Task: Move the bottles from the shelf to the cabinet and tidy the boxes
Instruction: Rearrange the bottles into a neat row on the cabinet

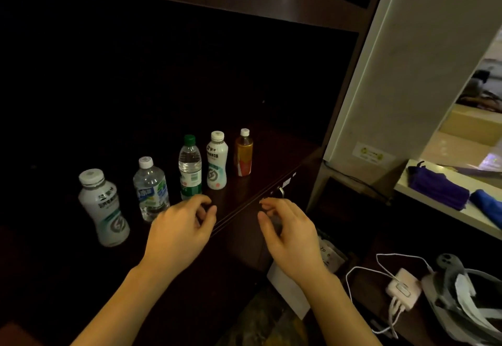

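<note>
Head view: five bottles are standing upright in a row on the dark shelf (271,155): two white drink bottles (104,209) (216,161), two clear water bottles (151,190) (190,168), one amber bottle (243,153). Label text is not legible. Left hand (179,234) and right hand (290,233) are hovering at the shelf edge, fingers loosely curled, grasping nothing.

Shelf (271,142) interior lost in darkness; grey helmet (467,302) cut off at right edge.

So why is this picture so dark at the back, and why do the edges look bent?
Head view: dim light leaves the shelf recess black, while the five bottles and both hands stay readable; the wide-angle lens bows the white panel at right; the bright far-right background looks blurred.
</note>
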The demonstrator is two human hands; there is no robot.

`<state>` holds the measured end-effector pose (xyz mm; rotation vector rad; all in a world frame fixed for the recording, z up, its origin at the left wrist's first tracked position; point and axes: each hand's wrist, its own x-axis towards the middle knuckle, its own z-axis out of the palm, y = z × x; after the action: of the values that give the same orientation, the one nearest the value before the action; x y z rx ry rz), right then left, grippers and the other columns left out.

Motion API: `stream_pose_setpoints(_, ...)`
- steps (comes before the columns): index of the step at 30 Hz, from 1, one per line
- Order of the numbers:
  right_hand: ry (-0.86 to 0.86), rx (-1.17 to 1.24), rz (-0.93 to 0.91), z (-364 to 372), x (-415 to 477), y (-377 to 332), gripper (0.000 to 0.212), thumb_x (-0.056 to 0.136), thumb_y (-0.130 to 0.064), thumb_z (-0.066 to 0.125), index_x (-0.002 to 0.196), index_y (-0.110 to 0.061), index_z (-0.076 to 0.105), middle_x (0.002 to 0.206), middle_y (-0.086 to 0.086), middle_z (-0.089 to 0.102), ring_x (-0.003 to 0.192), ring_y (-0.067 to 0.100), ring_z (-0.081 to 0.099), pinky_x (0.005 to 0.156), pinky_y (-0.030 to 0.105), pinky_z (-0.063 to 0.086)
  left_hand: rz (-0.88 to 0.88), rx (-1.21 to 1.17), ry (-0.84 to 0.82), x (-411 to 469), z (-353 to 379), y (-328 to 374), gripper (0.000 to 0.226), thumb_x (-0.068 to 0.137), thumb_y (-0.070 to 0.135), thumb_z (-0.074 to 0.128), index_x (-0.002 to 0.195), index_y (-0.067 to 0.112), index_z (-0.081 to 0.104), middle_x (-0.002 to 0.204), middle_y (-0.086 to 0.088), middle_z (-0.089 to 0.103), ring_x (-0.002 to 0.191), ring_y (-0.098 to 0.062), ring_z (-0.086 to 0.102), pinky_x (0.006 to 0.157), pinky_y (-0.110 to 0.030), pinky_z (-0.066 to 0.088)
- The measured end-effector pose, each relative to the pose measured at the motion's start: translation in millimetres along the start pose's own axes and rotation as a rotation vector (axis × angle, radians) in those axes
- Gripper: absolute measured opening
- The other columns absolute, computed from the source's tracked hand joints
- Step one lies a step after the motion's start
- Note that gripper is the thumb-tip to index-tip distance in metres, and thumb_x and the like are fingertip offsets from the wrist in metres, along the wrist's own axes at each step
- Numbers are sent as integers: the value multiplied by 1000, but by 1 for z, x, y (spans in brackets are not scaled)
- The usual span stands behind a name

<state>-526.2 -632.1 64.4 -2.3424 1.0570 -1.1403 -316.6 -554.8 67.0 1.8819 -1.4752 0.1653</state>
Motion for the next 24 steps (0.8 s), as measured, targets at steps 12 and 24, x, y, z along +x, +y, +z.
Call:
stream_pose_setpoints(12,-61,-4,35,43,77,82,34,96,-42,52,121,-24,65,107,-13,65,96,0,61,78,24,54,-123,-48,-115,74,83,-26,30,93,43,58,119,28,61,86,16,61,77,-1,60,70,-34,56)
stream_pose_setpoints(24,-203,140,-60,93,192,205,33,94,-45,52,119,-26,64,106,-14,63,89,0,62,71,19,54,-432,9,-75,137,188,-33,57,92,31,63,142,14,41,131,-6,61,115,-22,61,91,-38,52)
